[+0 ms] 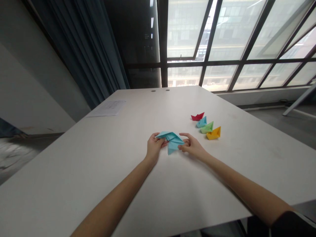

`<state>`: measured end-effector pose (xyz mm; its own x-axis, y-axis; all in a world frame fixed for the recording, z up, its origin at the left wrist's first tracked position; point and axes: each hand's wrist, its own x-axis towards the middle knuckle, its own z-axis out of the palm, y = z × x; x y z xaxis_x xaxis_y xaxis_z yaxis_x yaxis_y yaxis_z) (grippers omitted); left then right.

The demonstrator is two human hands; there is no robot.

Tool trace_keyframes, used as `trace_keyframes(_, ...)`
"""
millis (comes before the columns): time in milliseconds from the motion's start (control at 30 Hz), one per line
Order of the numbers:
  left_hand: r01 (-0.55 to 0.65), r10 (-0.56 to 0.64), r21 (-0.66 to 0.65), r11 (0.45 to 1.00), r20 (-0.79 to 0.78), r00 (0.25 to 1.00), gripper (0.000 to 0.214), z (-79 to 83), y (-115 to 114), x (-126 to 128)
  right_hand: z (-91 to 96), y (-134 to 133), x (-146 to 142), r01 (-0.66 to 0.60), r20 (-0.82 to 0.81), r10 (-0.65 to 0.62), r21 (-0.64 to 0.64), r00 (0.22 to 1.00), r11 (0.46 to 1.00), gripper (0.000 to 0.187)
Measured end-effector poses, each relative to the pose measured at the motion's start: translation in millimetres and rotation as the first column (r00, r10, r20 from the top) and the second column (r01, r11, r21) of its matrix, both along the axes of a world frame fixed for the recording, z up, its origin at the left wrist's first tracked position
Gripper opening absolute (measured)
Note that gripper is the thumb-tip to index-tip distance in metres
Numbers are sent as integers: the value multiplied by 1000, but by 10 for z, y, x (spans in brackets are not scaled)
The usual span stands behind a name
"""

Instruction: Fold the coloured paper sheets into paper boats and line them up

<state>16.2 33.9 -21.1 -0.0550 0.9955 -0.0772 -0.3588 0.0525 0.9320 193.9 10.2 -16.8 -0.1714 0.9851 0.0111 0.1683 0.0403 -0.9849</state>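
The left hand [154,146] and right hand [194,147] pinch opposite ends of the folded light-blue paper [174,139] over the white table [111,148] (presumably steadying its creases), beside four paper boats [207,127] seemingly kept clear of the fingers.

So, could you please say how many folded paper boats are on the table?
4, in a row beyond the right hand: red paper boat farthest, then blue paper boat, green paper boat, yellow paper boat nearest.

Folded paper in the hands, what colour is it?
The folded paper is light blue; see the head view.
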Motion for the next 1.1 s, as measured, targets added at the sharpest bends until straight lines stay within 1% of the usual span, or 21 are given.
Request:
trace_keyframes(67, -5, 6, 14, 1000, -58, 998, 33, -7, 7, -3, 13, 13, 15, 22, 5, -22, 37, 1000, 999, 56)
trace_keyframes(133, -23, 26, 32, 999, -95, 995, 29, -11, 16, -7, 22, 25, 48, 58, 67, -66, 116, 996, 991, 51)
trace_keyframes(233, -36, 37, 17, 999, -78, 996, 29, 4, 26, -13, 39, 24, 106, 70, 183, -121, 262, 976, 963, 40)
trace_keyframes(300, -24, 24, -5, 1000, -45, 999, 31, 29, 24, -17, 62, 4, 131, 31, 252, -124, 342, 960, 939, 34)
trace_keyframes(400, -10, 11, -29, 1000, 25, 1000, 31, 75, 8, -21, 101, -42, 129, -90, 334, -58, 410, 941, 908, 30)
trace_keyframes(467, -4, 7, -45, 999, 81, 997, 32, 99, -6, -20, 115, -73, 105, -149, 336, 3, 410, 942, 900, 31)
trace_keyframes(567, 50, -39, -64, 997, 162, 986, 31, 116, -30, -9, 109, -103, 56, -144, 250, 51, 370, 967, 918, 35)
trace_keyframes(667, 162, -146, -47, 986, 235, 961, 29, 123, -56, 7, 97, -111, 21, -147, 176, 95, 311, 980, 939, 34)
trace_keyframes(767, 269, -265, 21, 963, 264, 927, 30, 133, -86, 21, 97, -105, 8, -152, 170, 105, 293, 980, 944, 32)
trace_keyframes(833, 305, -313, 71, 950, 244, 918, 40, 136, -107, 29, 99, -101, 4, -137, 183, 86, 290, 979, 947, 33)
trace_keyframes(933, 323, -337, 111, 940, 154, 929, 62, 117, -133, 44, 96, -101, -13, -93, 182, 41, 287, 982, 953, 33)
trace_keyframes(1100, 340, -341, 109, 934, -5, 940, 77, 52, -150, 97, 75, -107, -59, -10, 177, -48, 310, 983, 951, 33)
